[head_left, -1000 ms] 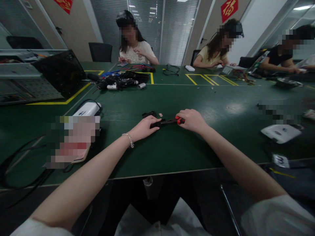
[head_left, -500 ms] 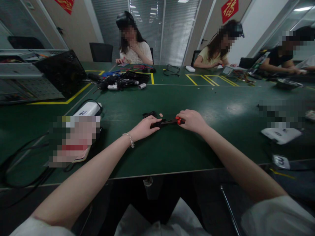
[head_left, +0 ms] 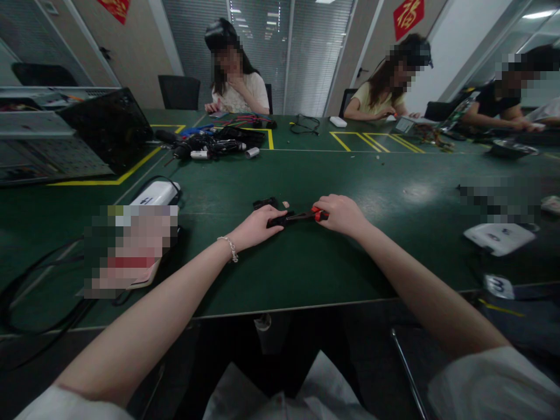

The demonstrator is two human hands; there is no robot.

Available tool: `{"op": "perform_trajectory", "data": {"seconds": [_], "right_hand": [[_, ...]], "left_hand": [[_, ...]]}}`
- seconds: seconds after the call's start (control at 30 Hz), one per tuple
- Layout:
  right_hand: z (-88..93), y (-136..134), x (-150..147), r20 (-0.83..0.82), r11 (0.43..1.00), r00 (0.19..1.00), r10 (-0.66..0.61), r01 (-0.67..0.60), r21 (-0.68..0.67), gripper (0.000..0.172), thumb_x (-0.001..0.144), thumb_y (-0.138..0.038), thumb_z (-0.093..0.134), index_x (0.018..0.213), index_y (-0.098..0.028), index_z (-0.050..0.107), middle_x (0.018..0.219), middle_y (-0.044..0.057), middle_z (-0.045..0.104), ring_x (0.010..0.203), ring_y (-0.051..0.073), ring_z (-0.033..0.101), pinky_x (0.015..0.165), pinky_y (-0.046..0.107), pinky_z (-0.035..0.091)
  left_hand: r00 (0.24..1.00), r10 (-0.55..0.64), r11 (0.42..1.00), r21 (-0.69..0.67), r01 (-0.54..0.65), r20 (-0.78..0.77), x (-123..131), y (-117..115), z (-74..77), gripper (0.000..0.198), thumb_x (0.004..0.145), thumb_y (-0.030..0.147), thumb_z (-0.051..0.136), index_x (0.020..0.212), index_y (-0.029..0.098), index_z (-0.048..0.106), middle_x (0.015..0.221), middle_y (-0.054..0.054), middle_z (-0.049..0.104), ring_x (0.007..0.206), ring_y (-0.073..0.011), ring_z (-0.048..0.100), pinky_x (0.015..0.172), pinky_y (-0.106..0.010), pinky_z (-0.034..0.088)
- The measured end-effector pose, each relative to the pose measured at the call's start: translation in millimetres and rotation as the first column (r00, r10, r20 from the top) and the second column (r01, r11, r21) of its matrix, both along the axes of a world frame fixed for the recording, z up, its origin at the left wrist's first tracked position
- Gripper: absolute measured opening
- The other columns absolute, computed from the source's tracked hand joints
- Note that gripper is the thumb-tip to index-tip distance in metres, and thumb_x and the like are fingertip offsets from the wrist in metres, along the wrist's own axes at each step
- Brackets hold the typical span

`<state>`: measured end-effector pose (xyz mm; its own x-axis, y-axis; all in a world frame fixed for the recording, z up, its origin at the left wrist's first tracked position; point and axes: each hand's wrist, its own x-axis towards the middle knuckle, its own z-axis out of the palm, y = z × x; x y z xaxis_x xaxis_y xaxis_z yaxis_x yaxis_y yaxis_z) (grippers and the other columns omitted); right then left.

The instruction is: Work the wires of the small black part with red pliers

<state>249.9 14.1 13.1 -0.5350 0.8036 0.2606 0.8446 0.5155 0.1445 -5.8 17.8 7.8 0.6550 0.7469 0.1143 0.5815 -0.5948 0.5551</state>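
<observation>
My left hand point(head_left: 258, 226) is closed on a small black part point(head_left: 277, 221), too dark to name more closely. In my right hand point(head_left: 343, 214) are pliers point(head_left: 301, 217) with red and black handles, my fingers wrapped round the grips. The long dark jaws point left and meet the black part at my left fingertips; whether they clamp it I cannot tell. Just beyond my left hand another black piece point(head_left: 265, 203) lies on the green table point(head_left: 306, 268). A tiny pale scrap point(head_left: 286, 205) rests beside it.
To my left are a white power bank point(head_left: 160, 192) with a cable and a phone point(head_left: 146, 277). An open computer case point(head_left: 39, 140) stands behind them. Tangled cables and black parts point(head_left: 219, 143) lie farther back. White devices point(head_left: 499, 238) sit at right. Several people are seated across the table.
Both hands, the pliers and the black part keep nearly the same place. The whole view has shifted very slightly.
</observation>
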Motion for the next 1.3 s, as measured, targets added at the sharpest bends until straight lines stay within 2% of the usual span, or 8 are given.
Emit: {"op": "perform_trajectory", "data": {"seconds": [0.53,0.9,1.3], "right_hand": [[-0.4,0.3,-0.7,0.012,1.0,1.0,-0.016,0.015,0.009,0.024,0.075,-0.03,0.049,0.091,-0.018,0.062,0.086,0.006,0.063,0.076,0.018,0.053,0.062,0.03,0.037],[-2.9,2.4,1.1,-0.003,1.0,1.0,-0.007,0.007,0.001,0.023,0.075,-0.03,0.049,0.091,-0.019,0.062,0.085,0.005,0.063,0.075,0.018,0.053,0.062,0.029,0.037],[-2.7,2.8,1.9,-0.008,1.0,1.0,-0.004,0.004,-0.01,0.024,0.075,-0.03,0.049,0.092,-0.019,0.061,0.086,0.005,0.062,0.075,0.017,0.053,0.062,0.028,0.037]], "left_hand": [[1.0,-0.004,1.0,0.024,0.005,-0.013,0.7,0.2,0.3,0.043,0.083,0.025,0.053,0.126,0.017,0.048,0.114,-0.007,0.053,0.099,-0.0181,0.053,0.09,-0.032,0.042],[1.0,0.001,1.0,-0.01,-0.001,-0.014,0.9,-1.2,2.7,0.044,0.084,0.025,0.052,0.127,0.018,0.047,0.115,-0.008,0.052,0.099,-0.0189,0.053,0.088,-0.034,0.043],[1.0,-0.01,1.0,-0.011,0.01,-0.006,-0.2,1.1,-0.8,0.043,0.084,0.027,0.052,0.126,0.02,0.047,0.116,-0.007,0.052,0.1,-0.0183,0.053,0.09,-0.033,0.042]]}}
